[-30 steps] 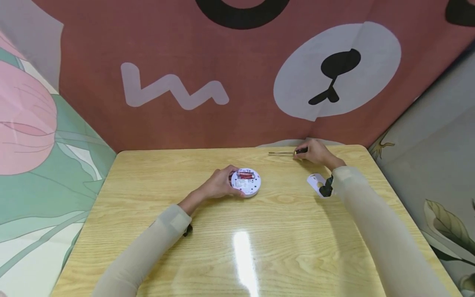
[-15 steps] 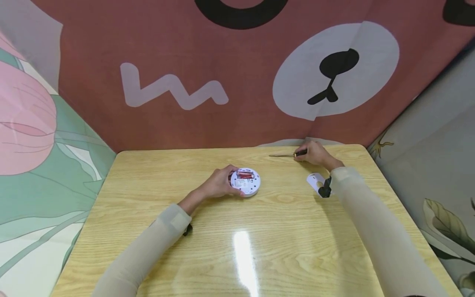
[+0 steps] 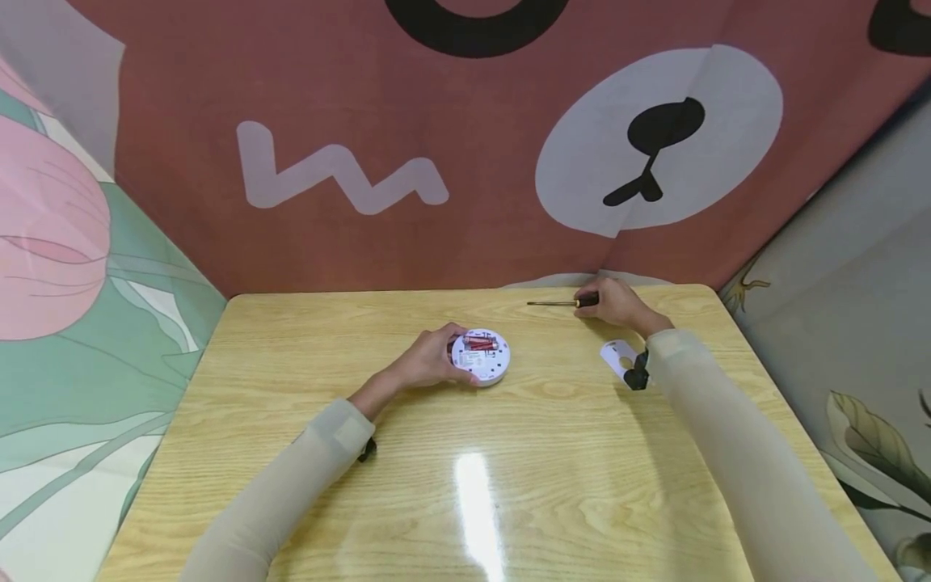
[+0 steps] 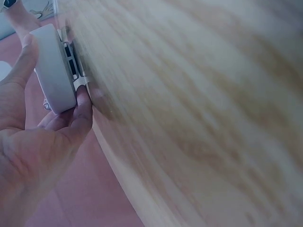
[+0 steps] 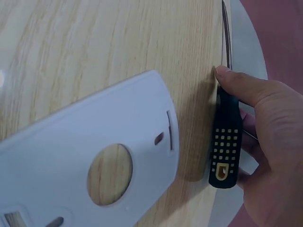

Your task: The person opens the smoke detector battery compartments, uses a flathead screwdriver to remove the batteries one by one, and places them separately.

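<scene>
Near the middle of the table, my left hand (image 3: 429,361) grips a round white smoke detector (image 3: 489,365) by its left side. Its back faces up, with red batteries (image 3: 481,343) showing in the compartment. In the left wrist view the detector (image 4: 53,71) is edge-on, thumb on one face and fingers under the other. By the table's back edge, my right hand (image 3: 618,301) holds a screwdriver (image 5: 226,142) by its black, yellow-dotted handle. The thumb is at the handle's neck, and the thin metal shaft points left in the head view.
A white mounting plate (image 5: 128,113) with a round hole lies on the wooden table (image 3: 364,485), under my right wrist and its black camera (image 3: 637,372). Printed cloth (image 3: 364,250) hangs behind the table and at both sides.
The screwdriver in my right hand has shifted and tilted very slightly. My left hand and the smoke detector stay in place.
</scene>
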Tool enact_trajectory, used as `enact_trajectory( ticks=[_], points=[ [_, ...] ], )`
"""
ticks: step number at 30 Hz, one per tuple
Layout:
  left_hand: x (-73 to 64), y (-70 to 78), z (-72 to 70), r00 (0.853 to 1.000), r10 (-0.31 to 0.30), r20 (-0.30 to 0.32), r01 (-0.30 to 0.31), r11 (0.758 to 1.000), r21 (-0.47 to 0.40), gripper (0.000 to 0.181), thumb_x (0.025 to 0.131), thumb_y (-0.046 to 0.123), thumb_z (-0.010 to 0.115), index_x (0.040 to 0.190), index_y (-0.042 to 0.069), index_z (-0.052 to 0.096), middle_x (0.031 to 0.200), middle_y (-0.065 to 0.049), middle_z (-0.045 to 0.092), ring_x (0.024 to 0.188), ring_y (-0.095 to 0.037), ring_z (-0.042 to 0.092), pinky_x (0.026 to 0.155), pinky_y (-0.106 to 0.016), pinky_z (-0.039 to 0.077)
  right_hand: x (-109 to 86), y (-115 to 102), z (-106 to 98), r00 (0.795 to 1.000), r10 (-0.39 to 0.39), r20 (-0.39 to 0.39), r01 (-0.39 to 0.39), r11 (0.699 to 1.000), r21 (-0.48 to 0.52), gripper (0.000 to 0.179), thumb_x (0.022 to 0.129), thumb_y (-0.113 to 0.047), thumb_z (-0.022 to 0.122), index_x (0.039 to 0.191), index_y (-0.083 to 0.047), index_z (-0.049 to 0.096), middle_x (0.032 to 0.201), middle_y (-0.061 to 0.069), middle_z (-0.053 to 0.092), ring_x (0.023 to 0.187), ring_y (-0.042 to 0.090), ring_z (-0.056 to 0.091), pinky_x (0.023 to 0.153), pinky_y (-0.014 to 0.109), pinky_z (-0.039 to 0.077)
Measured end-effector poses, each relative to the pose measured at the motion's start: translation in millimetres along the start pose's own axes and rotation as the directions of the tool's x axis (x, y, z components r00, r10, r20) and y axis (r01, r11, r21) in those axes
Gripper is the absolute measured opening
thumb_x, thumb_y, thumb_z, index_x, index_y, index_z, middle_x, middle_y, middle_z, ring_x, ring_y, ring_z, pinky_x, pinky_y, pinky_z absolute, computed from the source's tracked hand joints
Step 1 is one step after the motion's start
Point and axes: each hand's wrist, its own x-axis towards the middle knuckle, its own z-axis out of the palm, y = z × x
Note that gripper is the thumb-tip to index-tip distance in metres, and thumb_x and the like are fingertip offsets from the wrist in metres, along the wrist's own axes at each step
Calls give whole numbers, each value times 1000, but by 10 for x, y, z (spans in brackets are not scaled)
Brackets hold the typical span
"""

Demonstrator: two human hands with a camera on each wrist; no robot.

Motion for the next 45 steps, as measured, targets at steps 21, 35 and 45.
enact_trajectory(
  ticks=[21,35,45],
  points=[
    [9,14,-27,1000,-6,-1,6,1000,-3,97,68,36,103,145,3,55,133,-14,71,122,-24,66,109,-41,50,-48,-718,-144,968,-248,-21,247,968,-54,70,92,-35,85,146,3,60,144,26,62,136,45,55,112,62,44],
    [17,1,-13,1000,-5,3,5,1000,0,94,69,38,102,144,4,56,131,-13,72,118,-22,66,107,-41,51,-175,-1382,12,900,-434,-32,434,901,-8,66,87,-27,90,141,3,65,138,20,69,128,37,65,108,53,51],
    [21,-16,-2,1000,7,-3,-7,1000,1,93,70,37,102,144,4,56,129,-12,73,114,-20,68,102,-40,53,-218,-1529,225,880,-475,-13,475,878,50,62,87,-28,91,136,1,69,132,17,71,122,33,67,104,48,55]
  ],
)
